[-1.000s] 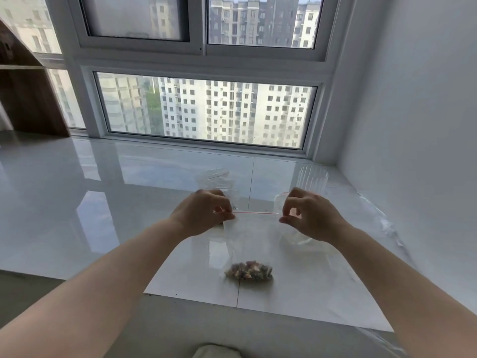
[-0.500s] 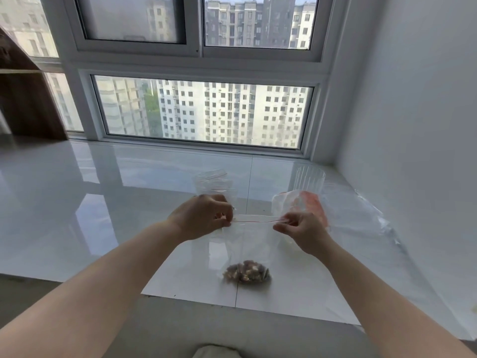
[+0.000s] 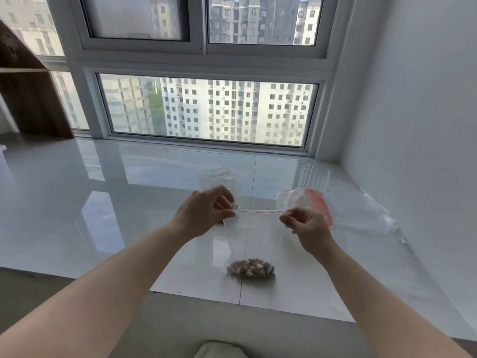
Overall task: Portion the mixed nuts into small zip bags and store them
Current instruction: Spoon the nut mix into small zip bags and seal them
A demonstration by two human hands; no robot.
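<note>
We see the small zip bag (image 3: 254,236) held upright between both hands, its red seal line (image 3: 258,211) pulled taut and level; the left hand (image 3: 204,211) pinches the left end of that seal with curled fingers and thumb, and the right hand (image 3: 307,224) pinches the right end in the same way; we judge the stretch is meant to keep the two lips aligned so the zip can be pressed closed along its length, though we cannot tell from here how much of it is already sealed. The mixed nuts (image 3: 250,267) sit in a dark heap at the bottom of the bag, which rests on the glossy white window ledge (image 3: 103,208); holding the top high lets the weight settle low, away from the seal, so nothing should jam the closure. Beyond the right hand lies a larger clear bag with a red patch (image 3: 309,202), and behind it stands a ribbed clear plastic cup (image 3: 315,177); another clear container (image 3: 216,178) stands behind the left hand, and crumpled plastic film (image 3: 374,215) lies along the wall (image 3: 413,112); we take the cup as the likely scoop, kept near for further portions; storing this bag is not yet done.
</note>
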